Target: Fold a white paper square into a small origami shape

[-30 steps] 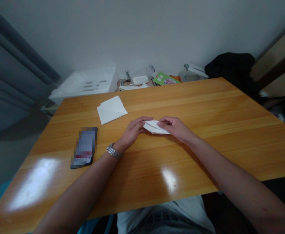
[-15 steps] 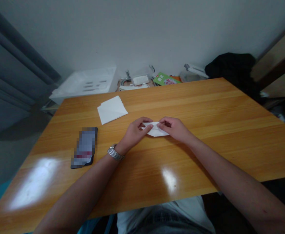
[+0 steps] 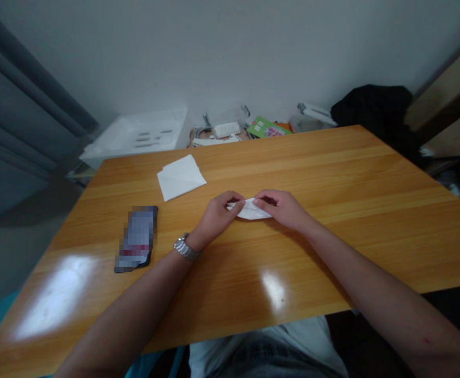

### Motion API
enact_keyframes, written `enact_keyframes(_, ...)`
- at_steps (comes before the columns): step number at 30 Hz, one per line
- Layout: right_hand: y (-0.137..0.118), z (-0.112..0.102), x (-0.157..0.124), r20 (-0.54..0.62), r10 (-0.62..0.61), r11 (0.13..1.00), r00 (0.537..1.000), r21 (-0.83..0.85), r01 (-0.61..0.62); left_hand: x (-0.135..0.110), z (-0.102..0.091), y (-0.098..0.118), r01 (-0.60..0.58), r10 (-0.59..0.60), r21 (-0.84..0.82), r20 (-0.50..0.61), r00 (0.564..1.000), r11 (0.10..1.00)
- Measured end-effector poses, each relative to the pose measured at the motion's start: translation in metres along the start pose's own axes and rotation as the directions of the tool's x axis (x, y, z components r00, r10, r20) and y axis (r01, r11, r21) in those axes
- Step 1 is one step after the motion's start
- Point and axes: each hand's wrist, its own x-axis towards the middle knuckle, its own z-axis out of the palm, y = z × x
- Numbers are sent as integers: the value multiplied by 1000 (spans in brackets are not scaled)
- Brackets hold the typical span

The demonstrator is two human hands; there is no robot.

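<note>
A small piece of folded white paper (image 3: 252, 210) is held between my two hands over the middle of the wooden table. My left hand (image 3: 222, 212) pinches its left end between thumb and fingers; a silver watch (image 3: 186, 248) is on that wrist. The right end is gripped by my right hand (image 3: 280, 207), thumb on the near face and fingers curled behind. Parts of the paper's two ends are hidden by my fingers. To the left of my hands lie some white paper sheets (image 3: 181, 177), stacked a little unevenly.
A phone (image 3: 137, 237), its screen blurred, lies on the left of the wooden table (image 3: 332, 173). Beyond the far edge are a white tray-like container (image 3: 147, 131), a green booklet (image 3: 267, 127) and a black cloth-like heap (image 3: 372, 110). A grey curtain (image 3: 13, 105) hangs at left.
My left thumb and fingers have shifted slightly along the paper, and the folded piece looks a little narrower and tilted. My right hand has barely moved.
</note>
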Motion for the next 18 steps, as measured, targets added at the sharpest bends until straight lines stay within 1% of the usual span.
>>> enact_keyframes(6, 1, 0, -1, 23, -3, 1000, 1000, -3, 3, -2, 1, 3, -31, 31, 3, 35, 999, 1000)
enact_keyframes(9, 1, 1, 0, 23, 7, 1000, 1000, 14, -8, -2, 2, 2, -13, 13, -13, 29, 1000, 1000)
enact_keyframes(14, 2, 1, 2, 30, 44, 989, 999, 138, -47, -2, 3, 0, 28, -28, -39, -1, 1000, 999)
enact_keyframes(18, 2, 0, 1, 21, 42, 991, 999, 124, -45, -2, 2, 1, 25, -23, -65, 30, 999, 998)
